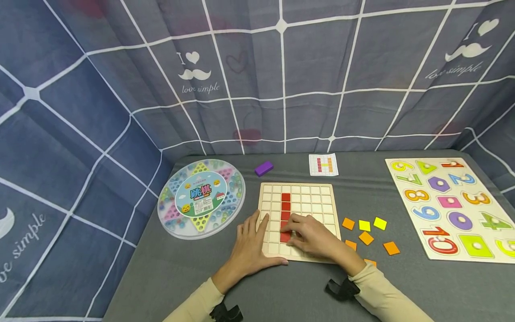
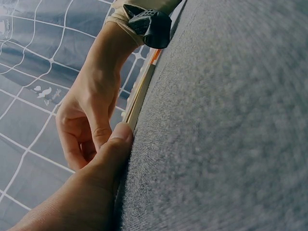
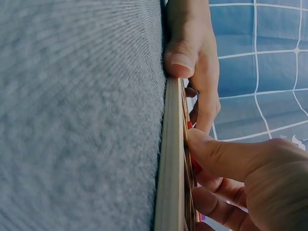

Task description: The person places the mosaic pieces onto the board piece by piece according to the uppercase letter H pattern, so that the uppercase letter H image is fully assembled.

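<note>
A square wooden grid board (image 1: 318, 203) lies flat, with a column of red square tiles (image 1: 285, 215) in its cells. My left hand (image 1: 249, 250) rests at the board's near left corner, fingers extended along the left side and thumb against the front edge. Over the lower board, my right hand (image 1: 311, 235) has its thumb and fingertips around the lowest red tile (image 1: 285, 237), partly covering it. Red also shows between the right thumb (image 3: 216, 151) and fingers in the right wrist view. In the left wrist view, the left thumb (image 2: 115, 144) meets the board's edge.
Loose orange tiles (image 1: 366, 238) and two yellow tiles (image 1: 364, 225) lie right of the board. Behind it are a pattern card (image 1: 323, 165) and a purple block (image 1: 263, 168). A round game box (image 1: 229, 223) sits left, a number puzzle (image 1: 438, 214) right. A checked curtain (image 1: 257, 67) hangs behind.
</note>
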Tool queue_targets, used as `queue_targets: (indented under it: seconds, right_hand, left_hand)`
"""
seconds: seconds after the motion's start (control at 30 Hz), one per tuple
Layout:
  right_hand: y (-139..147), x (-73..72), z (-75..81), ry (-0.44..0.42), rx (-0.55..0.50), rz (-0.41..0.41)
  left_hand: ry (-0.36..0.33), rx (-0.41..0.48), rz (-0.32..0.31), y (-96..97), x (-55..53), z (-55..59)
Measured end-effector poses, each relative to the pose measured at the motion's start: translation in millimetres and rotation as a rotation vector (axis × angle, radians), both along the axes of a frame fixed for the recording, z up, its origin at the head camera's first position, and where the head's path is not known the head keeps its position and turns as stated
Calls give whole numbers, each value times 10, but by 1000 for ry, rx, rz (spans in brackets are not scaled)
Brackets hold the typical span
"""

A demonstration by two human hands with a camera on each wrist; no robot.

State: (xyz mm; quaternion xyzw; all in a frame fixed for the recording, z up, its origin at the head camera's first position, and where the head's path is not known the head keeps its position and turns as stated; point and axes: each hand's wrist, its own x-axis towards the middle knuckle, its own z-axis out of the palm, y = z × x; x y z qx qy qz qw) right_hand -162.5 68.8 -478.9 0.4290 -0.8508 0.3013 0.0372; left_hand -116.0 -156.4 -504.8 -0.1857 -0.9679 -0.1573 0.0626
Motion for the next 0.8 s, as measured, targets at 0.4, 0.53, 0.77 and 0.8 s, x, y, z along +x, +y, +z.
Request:
queue_targets:
  seconds: [0.4,0.53,0.77,0.8]
  right_hand:
    - [10,2,7,-19,1,10]
    - [19,2,3,-20,-4,3]
    - [18,0,-2,-54,-5,3]
    - [16,1,-4,-53,-6,3]
  left_hand:
    - [6,-3,2,0,-4,-9]
    - [14,-7,-3,6,-6,2]
    - [8,-16,5,9,-3,2]
    - [6,-17,7,8,-3,0]
